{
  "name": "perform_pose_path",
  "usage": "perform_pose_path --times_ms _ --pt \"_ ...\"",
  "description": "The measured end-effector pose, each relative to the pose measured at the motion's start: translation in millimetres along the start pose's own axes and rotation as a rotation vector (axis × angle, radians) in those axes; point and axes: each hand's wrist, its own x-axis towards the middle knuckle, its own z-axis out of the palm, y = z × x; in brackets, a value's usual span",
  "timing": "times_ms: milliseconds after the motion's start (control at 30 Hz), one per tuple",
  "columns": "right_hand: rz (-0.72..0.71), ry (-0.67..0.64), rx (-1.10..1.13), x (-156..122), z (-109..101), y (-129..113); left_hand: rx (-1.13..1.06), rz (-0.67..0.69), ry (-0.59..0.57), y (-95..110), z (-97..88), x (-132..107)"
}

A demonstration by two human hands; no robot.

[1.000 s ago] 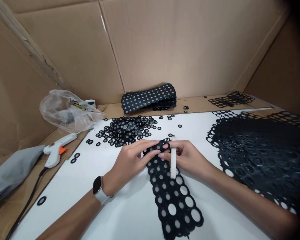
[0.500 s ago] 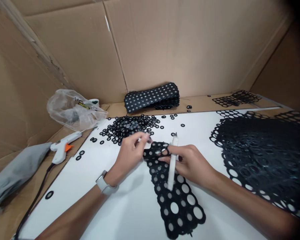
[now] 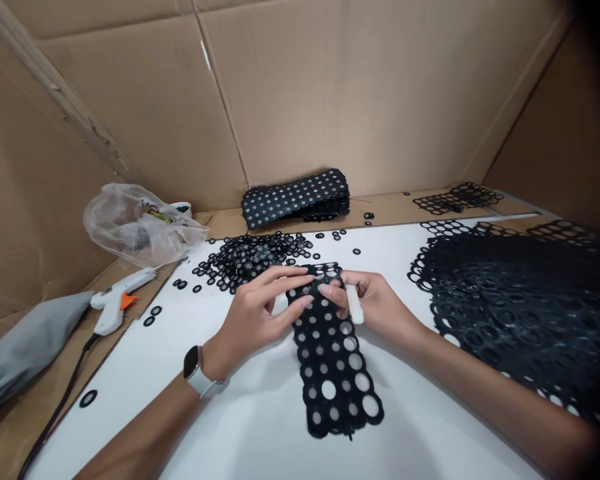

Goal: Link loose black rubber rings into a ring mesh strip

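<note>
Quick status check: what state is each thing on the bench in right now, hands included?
Left hand: fingertips pressing on the perforated strip's far end.
Right hand: gripping a white stick, a fingertip on the strip.
Perforated strip: flat on the white sheet.
White stick: held, mostly hidden in the hand.
Glue gun: lying on its side, unheld.
Loose rings: heaped, some scattered.
Plastic bag: crumpled, partly filled.

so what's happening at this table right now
A person presses a black perforated strip flat on the white tabletop. The left hand has its fingers on the strip's far end, and the right hand touches it too while gripping a white stick. Loose black rings lie beyond, a glue gun sits left, and a heap of black sheets right.
</note>
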Motion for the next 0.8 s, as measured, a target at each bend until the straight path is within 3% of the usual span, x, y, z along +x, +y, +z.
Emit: perform_pose_path --times_ms 167,367,600,700,800 --pt "-0.005 -0.038 0.107 -0.9 1.8 -0.1 -0.040 -0.054 -0.029 -3.0 3.3 -3.1" --pt "-0.192 -0.074 -0.105 -0.7 2.3 11.3 -0.131 -0.112 -0.117 -2.6 2.7 -1.9" --pt "-0.286 -0.066 -0.375 -8.2 2.2 7.3 -0.446 -0.368 -0.154 7.3 7.5 3.9" --pt "-0.290 -0.089 -0.428 -9.3 3.0 8.7 -0.516 -0.502 -0.104 3.2 7.3 5.1" --pt "-0.265 -0.056 -0.404 -6.2 3.0 11.4 -0.432 -0.532 0.018 -3.2 7.2 6.2"
